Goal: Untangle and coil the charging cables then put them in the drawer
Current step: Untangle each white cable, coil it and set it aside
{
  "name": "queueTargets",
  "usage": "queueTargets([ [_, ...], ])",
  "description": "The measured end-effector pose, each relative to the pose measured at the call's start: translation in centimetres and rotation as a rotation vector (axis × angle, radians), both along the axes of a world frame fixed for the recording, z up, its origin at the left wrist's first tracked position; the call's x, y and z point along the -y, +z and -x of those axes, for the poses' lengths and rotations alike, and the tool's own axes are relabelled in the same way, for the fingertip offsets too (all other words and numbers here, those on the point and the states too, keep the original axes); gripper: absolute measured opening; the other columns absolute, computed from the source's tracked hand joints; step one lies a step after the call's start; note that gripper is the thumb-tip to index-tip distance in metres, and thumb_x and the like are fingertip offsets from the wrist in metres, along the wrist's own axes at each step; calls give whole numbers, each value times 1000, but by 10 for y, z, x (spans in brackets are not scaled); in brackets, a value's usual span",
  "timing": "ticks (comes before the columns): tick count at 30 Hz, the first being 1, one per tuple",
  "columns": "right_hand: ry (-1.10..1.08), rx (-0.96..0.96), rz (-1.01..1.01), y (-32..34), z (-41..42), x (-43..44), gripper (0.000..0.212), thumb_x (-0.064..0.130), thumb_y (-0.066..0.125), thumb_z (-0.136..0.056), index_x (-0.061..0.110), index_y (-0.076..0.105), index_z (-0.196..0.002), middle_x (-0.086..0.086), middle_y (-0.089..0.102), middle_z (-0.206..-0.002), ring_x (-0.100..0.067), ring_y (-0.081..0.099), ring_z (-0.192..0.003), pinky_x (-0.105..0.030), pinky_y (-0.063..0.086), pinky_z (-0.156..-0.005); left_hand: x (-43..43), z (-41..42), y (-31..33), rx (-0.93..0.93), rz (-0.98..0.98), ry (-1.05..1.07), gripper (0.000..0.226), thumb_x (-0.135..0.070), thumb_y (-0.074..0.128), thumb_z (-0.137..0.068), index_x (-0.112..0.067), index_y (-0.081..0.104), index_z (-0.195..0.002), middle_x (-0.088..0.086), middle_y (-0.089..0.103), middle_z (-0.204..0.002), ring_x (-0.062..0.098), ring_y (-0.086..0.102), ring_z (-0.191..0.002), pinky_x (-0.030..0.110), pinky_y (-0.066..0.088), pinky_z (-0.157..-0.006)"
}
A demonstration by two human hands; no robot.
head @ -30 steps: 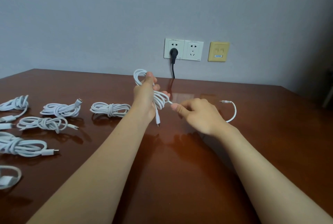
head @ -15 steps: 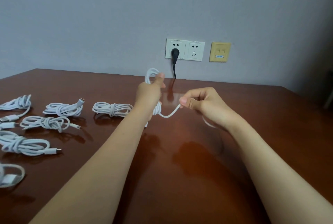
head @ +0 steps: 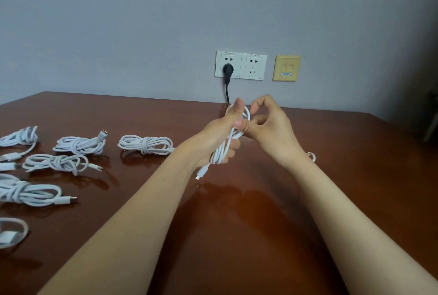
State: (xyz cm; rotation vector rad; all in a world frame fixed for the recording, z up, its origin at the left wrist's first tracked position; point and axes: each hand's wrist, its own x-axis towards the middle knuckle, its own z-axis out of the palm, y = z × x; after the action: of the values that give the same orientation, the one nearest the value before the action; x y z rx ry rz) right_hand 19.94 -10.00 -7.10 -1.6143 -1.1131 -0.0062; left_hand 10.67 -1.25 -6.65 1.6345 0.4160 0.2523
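Starting at the left edge of the table (head: 237, 235), which cuts off one flat loop (head: 14, 233) near me, I see the coiled cables (head: 80, 144) lying apart from one another on the brown wood. The rightmost coil (head: 147, 144) lies just beside my left wrist. A broad stretch of bare wood runs under both my forearms. My left hand (head: 218, 135) is raised above the middle of the table, its fingers wrapped round the white cable (head: 222, 150) as a bundle, thumb up. One connector (head: 201, 173) hangs below my fist, just clear of the surface. My right hand (head: 270, 126) meets it, thumb and forefinger curled round the bundle's top loop. The cable's loose end (head: 311, 156) peeks out beyond my right wrist. Behind my hands, the far edge meets the wall under the sockets (head: 252, 67), with a black plug (head: 228, 69) and a yellow plate (head: 286, 68). More bare wood reaches to the right edge.
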Motion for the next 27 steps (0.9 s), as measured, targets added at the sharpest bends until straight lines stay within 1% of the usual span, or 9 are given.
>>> queueTargets([
  [3, -20, 25, 44, -1, -5, 1, 29, 22, 71, -80, 24, 43, -72, 9, 49, -49, -9, 41, -49, -27, 39, -56, 1, 3, 0, -83, -91, -136, 37, -45, 61, -82, -20, 39, -68, -5, 25, -50, 6, 21, -38, 15, 19, -37],
  [5, -37, 102, 85, -3, -5, 2, 26, 29, 67, -83, 24, 42, -75, 9, 51, -47, -12, 44, -50, -31, 41, -59, -1, 3, -2, -142, -175, -185, 31, -9, 60, -89, -20, 41, -67, -7, 33, -44, 3, 28, -32, 14, 25, -35],
  [7, -87, 229, 140, -4, -4, 4, 18, 34, 55, -91, 25, 41, -83, 9, 51, -51, -17, 49, -57, -35, 40, -63, 1, 2, -3, -186, -232, -228, 31, 4, 52, -89, -19, 45, -70, -14, 40, -35, 0, 33, -28, 12, 30, -34],
  [11, -184, 487, 309, -3, 0, 9, 23, 42, 26, -99, 27, 36, -84, 6, 51, -78, -24, 50, -78, -33, 30, -66, 8, -1, -7, -232, -272, -235, 30, 5, 58, -85, -16, 43, -70, -10, 38, -38, 3, 34, -32, 18, 32, -39],
  [14, -248, 507, 378, -3, 4, 8, 44, 39, 25, -100, 24, 30, -59, -1, 46, -70, -31, 46, -75, -34, 30, -67, 6, -4, -10, -270, -332, -191, 23, 3, 63, -79, -11, 45, -76, 2, 43, -59, 11, 43, -49, 24, 38, -51],
  [18, -348, 563, 334, -6, 9, 6, 50, 46, 37, -94, 17, 34, -53, -3, 43, -57, -31, 44, -65, -32, 29, -61, 10, -8, -13, -169, -393, -205, 28, 7, 61, -75, -9, 52, -96, 11, 56, -88, 21, 55, -84, 35, 46, -80],
  [22, -350, 393, 253, -8, 7, 3, 47, 34, 47, -88, 15, 38, -46, -3, 42, -50, -30, 40, -63, -30, 26, -59, 9, -17, -20, -110, -475, -158, 26, -1, 66, -66, -3, 54, -89, 8, 51, -78, 21, 50, -77, 36, 43, -73],
  [24, -361, 316, 219, -9, 5, 1, 47, 28, 49, -85, 15, 40, -40, -4, 43, -48, -29, 39, -62, -30, 25, -56, 11, -21, -22, -91, -531, -77, 18, -1, 67, -68, -10, 56, -78, 3, 53, -71, 18, 51, -72, 31, 42, -68],
  [27, -394, 253, 182, -9, 3, 0, 47, 25, 51, -81, 13, 40, -37, -4, 36, -42, -26, 35, -55, -29, 22, -48, 18, -26, -25, -53, -725, 115, 20, -9, 64, -72, -16, 62, -91, 3, 65, -81, 19, 57, -75, 26, 40, -61],
])
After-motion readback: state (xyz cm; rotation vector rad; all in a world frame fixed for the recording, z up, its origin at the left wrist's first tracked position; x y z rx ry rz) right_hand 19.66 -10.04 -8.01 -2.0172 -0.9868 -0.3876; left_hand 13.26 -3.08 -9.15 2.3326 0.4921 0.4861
